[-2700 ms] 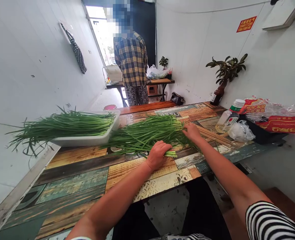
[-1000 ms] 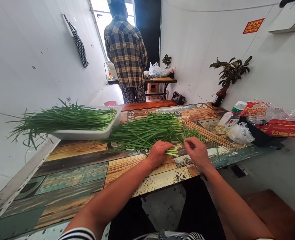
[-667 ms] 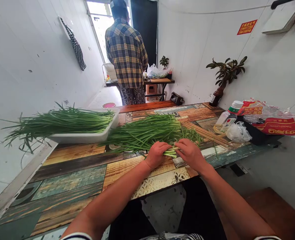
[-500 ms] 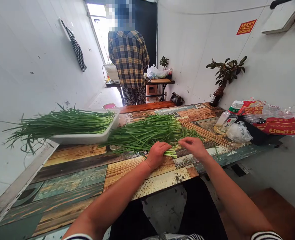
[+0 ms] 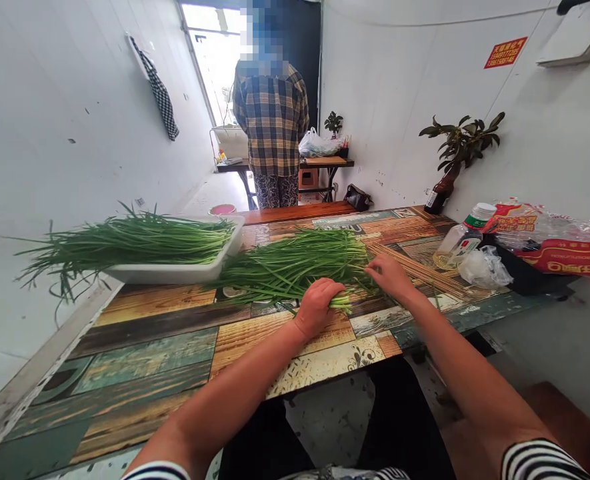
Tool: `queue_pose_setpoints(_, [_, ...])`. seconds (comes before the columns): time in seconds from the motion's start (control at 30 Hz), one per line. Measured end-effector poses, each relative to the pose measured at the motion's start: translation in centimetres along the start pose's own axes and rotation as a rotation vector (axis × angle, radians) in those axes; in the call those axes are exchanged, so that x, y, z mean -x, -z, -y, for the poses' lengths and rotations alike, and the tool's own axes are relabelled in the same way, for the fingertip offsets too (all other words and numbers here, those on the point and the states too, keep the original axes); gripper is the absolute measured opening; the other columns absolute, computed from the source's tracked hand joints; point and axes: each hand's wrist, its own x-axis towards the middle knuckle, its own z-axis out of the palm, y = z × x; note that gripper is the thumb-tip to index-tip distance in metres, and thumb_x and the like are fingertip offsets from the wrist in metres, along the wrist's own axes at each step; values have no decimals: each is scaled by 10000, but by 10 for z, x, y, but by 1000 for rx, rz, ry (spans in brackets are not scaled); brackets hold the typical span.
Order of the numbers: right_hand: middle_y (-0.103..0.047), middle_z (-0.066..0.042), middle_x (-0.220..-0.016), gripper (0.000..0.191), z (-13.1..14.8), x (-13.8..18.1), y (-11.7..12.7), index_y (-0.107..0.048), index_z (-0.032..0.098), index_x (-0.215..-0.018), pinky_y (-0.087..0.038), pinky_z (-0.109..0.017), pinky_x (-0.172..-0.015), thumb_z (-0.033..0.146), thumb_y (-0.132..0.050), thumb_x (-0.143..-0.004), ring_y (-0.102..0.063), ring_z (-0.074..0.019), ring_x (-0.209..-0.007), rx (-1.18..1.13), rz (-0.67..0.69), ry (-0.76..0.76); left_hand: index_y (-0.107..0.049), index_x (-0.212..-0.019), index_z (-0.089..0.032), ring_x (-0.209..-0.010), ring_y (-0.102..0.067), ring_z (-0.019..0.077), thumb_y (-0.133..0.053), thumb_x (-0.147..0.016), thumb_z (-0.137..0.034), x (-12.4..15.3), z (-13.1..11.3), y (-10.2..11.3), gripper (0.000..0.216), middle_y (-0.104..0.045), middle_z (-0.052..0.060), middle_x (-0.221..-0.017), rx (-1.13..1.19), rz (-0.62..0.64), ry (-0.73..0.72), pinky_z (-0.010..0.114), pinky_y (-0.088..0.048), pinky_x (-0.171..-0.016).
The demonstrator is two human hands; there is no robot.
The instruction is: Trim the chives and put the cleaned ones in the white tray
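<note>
My left hand [image 5: 319,305] is closed around a small bunch of garlic chives [image 5: 341,303], its pale stalk ends sticking out to the right past the thumb. My right hand [image 5: 391,277] is pinched at the stalk ends of the larger chive pile [image 5: 295,257], and a thin pale stalk seems to be at its fingertips. The pile lies on the table with its green leaves pointing left. To its left, a white tray [image 5: 175,272] holds more chives [image 5: 169,237], whose leaves hang over the tray's far left end.
Thin wooden sticks [image 5: 419,270] lie right of the pile on the wood-patterned table [image 5: 165,347]. Farther right are a plastic bottle [image 5: 465,237], a crumpled clear bag [image 5: 485,268] and red packaging [image 5: 565,257]. A potted plant [image 5: 445,190] stands behind. Beyond the table, a person [image 5: 273,127] faces away.
My right hand has moved up to the stalk ends of the pile, its fingertips now touching there. My left hand keeps its bunch. The whole view has shifted slightly.
</note>
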Motion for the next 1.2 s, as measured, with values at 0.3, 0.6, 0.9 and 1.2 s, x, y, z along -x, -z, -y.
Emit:
queue_pose_setpoints(0.3, [-560,-24,-733,240,51,72,41,-559,203,-703,-406,-262,-608,339,-489,-888,-513,-144,-681,-348,85,148,-609,-1134,-182,-821,-548,172,-449,-933,-301,1,-3,1,283,-611,61,-844,-97,-70,-119,336,-427,-792])
queue_pose_setpoints(0.6, [-583,-47,-833,162,44,84,29,-596,209,-794,-453,-299,-679,322,-517,-880,-559,-172,-779,-330,-79,121,-527,-1239,-239,-664,-512,129,-421,-958,-256,-1,-17,5,301,-533,-15,-665,-313,49,-350,296,-428,-752])
queue_pose_setpoints(0.9, [-586,-75,-836,116,58,104,34,-607,213,-830,-485,-362,-741,267,-521,-885,-568,-205,-826,-253,-242,209,-546,-1174,-162,-726,-560,143,-370,-967,-257,2,-16,0,288,-611,66,-857,-418,71,-291,275,-412,-666])
queue_pose_setpoints(1.2, [-591,-76,-857,134,57,105,23,-630,204,-859,-497,-358,-752,280,-523,-888,-586,-204,-843,-288,-310,185,-593,-1086,-158,-825,-623,154,-324,-945,-197,4,-14,-1,305,-664,81,-996,-348,94,-274,281,-418,-658])
